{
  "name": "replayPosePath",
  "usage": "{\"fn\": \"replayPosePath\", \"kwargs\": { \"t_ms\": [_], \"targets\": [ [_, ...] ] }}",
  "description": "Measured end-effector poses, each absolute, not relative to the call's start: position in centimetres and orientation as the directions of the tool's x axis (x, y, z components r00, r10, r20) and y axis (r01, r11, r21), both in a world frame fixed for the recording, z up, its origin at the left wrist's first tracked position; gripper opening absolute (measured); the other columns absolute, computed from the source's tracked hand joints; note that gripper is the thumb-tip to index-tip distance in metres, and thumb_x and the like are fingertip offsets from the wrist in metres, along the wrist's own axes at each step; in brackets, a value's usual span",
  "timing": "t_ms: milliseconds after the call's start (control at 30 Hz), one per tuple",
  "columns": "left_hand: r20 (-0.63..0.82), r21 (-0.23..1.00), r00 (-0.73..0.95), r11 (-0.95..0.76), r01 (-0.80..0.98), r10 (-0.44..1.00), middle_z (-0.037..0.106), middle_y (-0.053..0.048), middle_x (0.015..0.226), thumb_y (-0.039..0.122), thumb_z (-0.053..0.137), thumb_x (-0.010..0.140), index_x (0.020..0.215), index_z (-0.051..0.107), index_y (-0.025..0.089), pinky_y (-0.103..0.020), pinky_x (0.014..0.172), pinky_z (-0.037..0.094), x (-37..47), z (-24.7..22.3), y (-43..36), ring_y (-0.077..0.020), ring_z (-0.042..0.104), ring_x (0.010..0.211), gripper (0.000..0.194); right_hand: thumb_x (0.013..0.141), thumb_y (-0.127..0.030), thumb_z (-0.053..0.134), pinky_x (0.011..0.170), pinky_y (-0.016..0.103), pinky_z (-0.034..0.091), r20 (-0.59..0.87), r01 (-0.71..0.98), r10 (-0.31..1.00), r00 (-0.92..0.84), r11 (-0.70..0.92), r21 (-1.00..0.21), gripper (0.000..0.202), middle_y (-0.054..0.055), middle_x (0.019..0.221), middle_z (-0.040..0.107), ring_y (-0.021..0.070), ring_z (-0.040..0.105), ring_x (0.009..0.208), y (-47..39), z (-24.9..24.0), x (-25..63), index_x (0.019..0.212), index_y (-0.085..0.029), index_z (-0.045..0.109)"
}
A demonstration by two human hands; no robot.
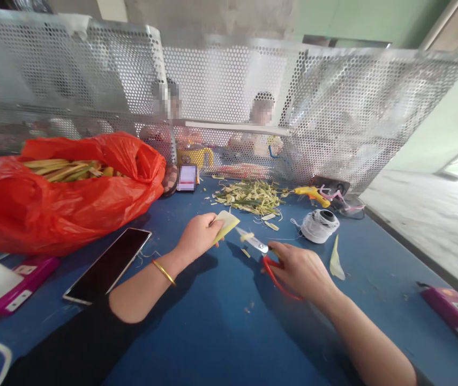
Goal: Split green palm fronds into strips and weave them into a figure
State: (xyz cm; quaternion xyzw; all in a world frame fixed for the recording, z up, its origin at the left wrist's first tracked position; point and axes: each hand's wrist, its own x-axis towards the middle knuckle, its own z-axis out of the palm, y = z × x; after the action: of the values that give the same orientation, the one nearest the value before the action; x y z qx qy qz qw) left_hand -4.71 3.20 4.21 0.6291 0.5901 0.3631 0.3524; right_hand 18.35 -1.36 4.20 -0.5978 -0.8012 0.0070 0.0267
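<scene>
My left hand (200, 236) is closed around a folded pale yellow-green husk piece (227, 223) above the blue table (204, 332). To its right, my right hand (299, 265) grips a pair of red-handled scissors (257, 244). The blades point toward the husk, and a small pale scrap (247, 236) shows at them. Beyond my hands lies a heap of green and yellow trimmings (253, 196). A spool of white string (319, 225) stands right of the heap, with a thin strand trailing left. One loose pale leaf piece (336, 260) rests nearer, right of my right hand.
A red plastic bag (72, 214) full of long husks fills the left. A dark phone (108, 265) and purple power strips (31, 284) lie on the table. A yellow glue gun (313, 195) is at back right. Behind a perforated metal screen (229, 80) sit two people.
</scene>
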Motion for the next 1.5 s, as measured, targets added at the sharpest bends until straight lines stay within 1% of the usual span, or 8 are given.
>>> {"fn": "replayPosePath", "kwargs": {
  "t_ms": [100, 267, 400, 500, 733, 900, 1133, 1500],
  "targets": [
    [0.024, 0.944, -0.004, -0.022, 0.329, 1.000, 0.062, 0.001, 0.057, 0.026, 0.051, 0.080, 0.065, 0.057, 0.019, -0.023, 0.051, 0.036, -4.8, 4.7, 3.1, -0.0137, 0.058, 0.050, 0.018, 0.083, -0.026, 0.054, 0.063, 0.029, 0.041, -0.054, 0.902, 0.902, -0.429, 0.431, 0.036, 0.041, 0.011, 0.101, 0.071, 0.0248, 0.068, 0.082, -1.4, 4.1, 18.4, 0.123, -0.020, 0.060],
    [0.035, 0.995, -0.090, -0.026, 0.097, 0.995, 0.051, 0.005, 0.049, 0.024, 0.062, 0.069, 0.054, 0.058, 0.016, -0.021, 0.047, 0.028, -4.6, 5.6, 2.5, -0.0086, 0.044, 0.047, 0.017, 0.087, -0.026, 0.050, 0.067, 0.030, 0.045, 0.041, 0.862, 0.867, -0.496, 0.498, -0.093, 0.029, 0.009, 0.098, 0.070, 0.0222, 0.067, 0.082, -1.7, 3.9, 18.3, 0.110, -0.020, 0.066],
    [-0.072, 0.977, -0.161, 0.036, -0.212, 0.984, 0.057, 0.004, 0.051, 0.025, 0.069, 0.062, 0.061, 0.067, 0.015, -0.022, 0.048, 0.033, -3.4, 6.0, 2.0, -0.0097, 0.047, 0.047, 0.011, 0.087, -0.043, 0.053, 0.070, 0.032, 0.047, 0.330, 0.819, 0.898, -0.291, 0.412, -0.400, 0.027, 0.008, 0.091, 0.069, 0.0201, 0.064, 0.078, -0.7, 5.0, 16.9, 0.093, -0.020, 0.066],
    [-0.165, 0.925, -0.158, 0.097, -0.367, 0.974, 0.062, 0.002, 0.053, 0.022, 0.076, 0.058, 0.063, 0.069, 0.014, -0.022, 0.050, 0.040, -2.4, 6.4, 1.2, -0.0109, 0.053, 0.049, 0.012, 0.074, -0.054, 0.064, 0.064, 0.030, 0.047, 0.324, 0.603, 0.936, -0.135, 0.337, -0.723, 0.035, 0.003, 0.076, 0.066, 0.0172, 0.060, 0.068, 1.0, 6.4, 14.4, 0.082, -0.020, 0.060],
    [-0.328, 0.816, 0.020, 0.294, -0.498, 0.944, 0.068, -0.005, 0.059, 0.013, 0.075, 0.063, 0.066, 0.069, 0.011, -0.025, 0.050, 0.047, -2.5, 6.0, 0.4, -0.0139, 0.060, 0.050, 0.007, 0.068, -0.046, 0.061, 0.047, 0.024, 0.033, 0.187, 0.377, 0.978, -0.092, 0.208, -0.903, 0.029, -0.006, 0.049, 0.046, 0.0098, 0.042, 0.047, 3.3, 6.3, 10.2, 0.063, -0.020, 0.052],
    [-0.352, 0.787, 0.106, 0.355, -0.504, 0.930, 0.064, -0.004, 0.054, 0.015, 0.069, 0.070, 0.069, 0.066, 0.011, -0.028, 0.046, 0.046, -3.0, 4.6, 1.2, -0.0160, 0.058, 0.044, 0.005, 0.061, -0.037, 0.067, 0.048, 0.023, 0.040, 0.103, 0.222, 0.984, -0.148, 0.135, -0.966, 0.022, -0.006, 0.053, 0.054, 0.0097, 0.048, 0.048, 3.3, 5.1, 10.8, 0.066, -0.019, 0.056],
    [-0.350, 0.789, 0.052, 0.324, -0.522, 0.935, 0.066, -0.005, 0.058, 0.011, 0.066, 0.072, 0.073, 0.067, 0.010, -0.026, 0.048, 0.048, -3.1, 5.1, 1.1, -0.0147, 0.060, 0.047, 0.003, 0.062, -0.042, 0.074, 0.047, 0.024, 0.045, 0.016, 0.221, 0.988, -0.153, 0.050, -0.974, 0.031, -0.003, 0.046, 0.058, 0.0107, 0.054, 0.044, 3.2, 5.2, 11.7, 0.059, -0.019, 0.054],
    [-0.283, 0.875, 0.107, 0.303, -0.377, 0.953, 0.069, -0.005, 0.065, 0.022, 0.079, 0.065, 0.083, 0.071, 0.011, -0.025, 0.048, 0.047, -3.1, 5.1, 0.7, -0.0137, 0.059, 0.049, 0.022, 0.064, -0.038, 0.069, 0.049, 0.026, 0.049, 0.157, 0.143, 0.987, -0.039, 0.161, -0.976, 0.025, -0.004, 0.049, 0.058, 0.0121, 0.056, 0.047, 3.3, 5.3, 11.6, 0.060, -0.019, 0.053]
  ]
}}
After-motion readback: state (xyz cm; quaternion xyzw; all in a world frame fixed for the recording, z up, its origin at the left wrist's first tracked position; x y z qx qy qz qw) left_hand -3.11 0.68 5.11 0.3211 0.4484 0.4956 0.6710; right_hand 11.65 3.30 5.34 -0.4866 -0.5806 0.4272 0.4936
